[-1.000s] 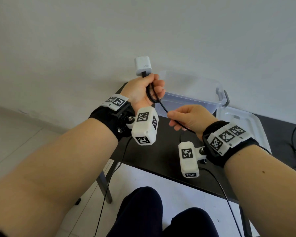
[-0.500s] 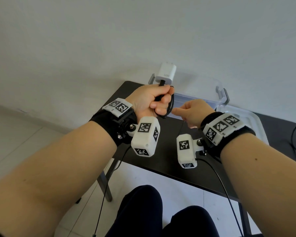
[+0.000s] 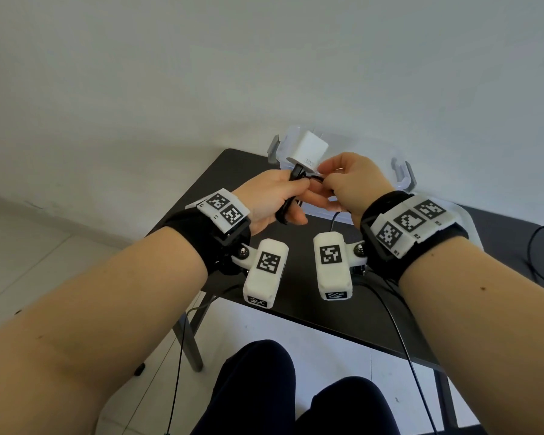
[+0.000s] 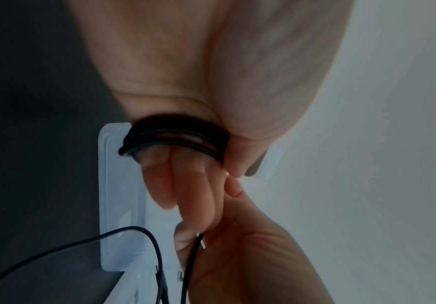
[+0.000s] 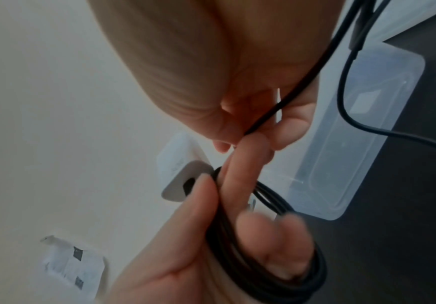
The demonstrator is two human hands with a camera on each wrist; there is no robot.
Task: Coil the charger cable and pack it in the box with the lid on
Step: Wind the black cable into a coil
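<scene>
From the head view, the left hand [image 3: 272,196] grips a bundle of thin black round charger cable [image 3: 285,211] coiled in several loops around its fingers, with one white, glossy, rounded cube-shaped charger plug [image 3: 308,150] standing above the fist; grey print on its face reads "30W". The right hand [image 3: 347,183] pinches the cable just beside the plug. Behind both hands, one clear plastic box [image 3: 402,171] with grey side latches sits on the matte black surface [image 3: 201,189], and one translucent lid [image 3: 467,218] lies beside it. The left wrist view shows about four glossy loops of cable [image 4: 175,137] over the curled fingers [image 4: 193,185]. The right wrist view shows the right hand's thumb and fingertips [image 5: 253,144] pinching one strand, the coil [image 5: 271,277] hanging on the left hand.
</scene>
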